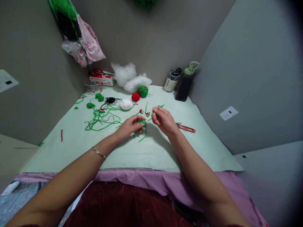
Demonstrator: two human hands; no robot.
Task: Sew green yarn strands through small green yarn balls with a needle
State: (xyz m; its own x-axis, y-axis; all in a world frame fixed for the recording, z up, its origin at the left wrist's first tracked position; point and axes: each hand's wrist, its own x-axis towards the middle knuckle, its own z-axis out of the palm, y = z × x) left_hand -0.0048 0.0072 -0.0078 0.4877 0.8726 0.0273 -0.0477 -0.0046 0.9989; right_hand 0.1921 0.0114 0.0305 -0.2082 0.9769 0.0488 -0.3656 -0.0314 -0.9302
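Note:
Between the fingers and thumb of my left hand [129, 127] is a small green crocheted piece [143, 123] with black strands on it, partly covered by the fingers. My right hand [164, 119], raised just to its right, pinches a thin metal needle [154, 111]. A dark strand [149, 119] stretches from the green piece to the right fingers. Two small red, white and green crocheted pieces [147, 114] lie just beyond the hands. Loose green yarn ends [142, 139] lie under and in front of the left hand.
Behind the hands sit a white yarn ball [126, 104], a red ball [135, 96], a green ball [143, 91] and white stuffing [134, 78]. Tangled green yarn [104, 121] spreads left. An orange cutter [187, 128] lies right; a bottle [185, 83] and pen holder [170, 82] stand behind.

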